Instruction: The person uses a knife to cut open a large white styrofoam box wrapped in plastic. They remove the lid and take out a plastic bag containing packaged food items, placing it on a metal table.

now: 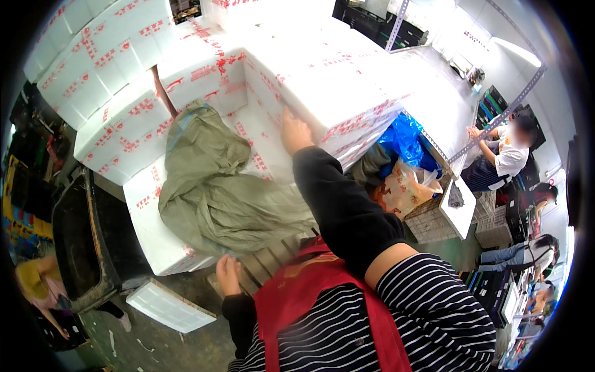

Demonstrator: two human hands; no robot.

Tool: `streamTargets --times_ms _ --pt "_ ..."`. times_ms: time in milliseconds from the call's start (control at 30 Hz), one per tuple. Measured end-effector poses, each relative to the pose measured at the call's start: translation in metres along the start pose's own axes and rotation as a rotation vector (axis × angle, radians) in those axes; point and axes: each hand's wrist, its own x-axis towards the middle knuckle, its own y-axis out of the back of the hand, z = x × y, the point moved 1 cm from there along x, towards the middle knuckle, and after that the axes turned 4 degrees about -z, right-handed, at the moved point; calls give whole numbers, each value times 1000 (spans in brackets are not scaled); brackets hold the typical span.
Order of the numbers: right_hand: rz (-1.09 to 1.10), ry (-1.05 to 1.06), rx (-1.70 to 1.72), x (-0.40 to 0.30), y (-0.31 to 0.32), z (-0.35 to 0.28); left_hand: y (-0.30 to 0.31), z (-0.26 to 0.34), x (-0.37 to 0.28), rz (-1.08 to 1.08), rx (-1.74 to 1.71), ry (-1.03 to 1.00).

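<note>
My right hand [296, 132] reaches forward with its index finger extended, against or very near the side of a large white foam box [353, 88] bearing red print. It holds nothing that I can see. Below it, an olive woven sack [218, 200] lies crumpled and spread over lower white boxes [144, 204]. My left hand [228, 274] is at the sack's near edge, above a slatted wooden pallet [265, 262]. Whether its fingers grip the cloth cannot be made out.
More white boxes [116, 42] are stacked at the left and back. A black bin [83, 232] and a white foam lid [169, 306] are at left. To the right are blue plastic bags [406, 137], a plastic crate [427, 218] and a metal table [437, 88]. Several people work nearby.
</note>
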Motion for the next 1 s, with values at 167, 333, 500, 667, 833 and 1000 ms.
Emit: streamTargets --times_ms 167,333,500,667,833,1000 --pt "51 65 -8 -29 7 15 -26 22 26 -111 41 -48" --pt "41 103 28 -61 22 30 -58 43 42 -217 38 -115" --pt "-52 80 45 -102 43 42 -84 54 50 -263 46 -121" --pt "-113 77 40 -146 78 60 -97 49 51 -273 36 -97" --pt "-290 160 284 -181 130 99 -107 42 44 -221 86 -31" --pt "-217 64 415 -185 173 162 -153 61 40 -315 130 -114"
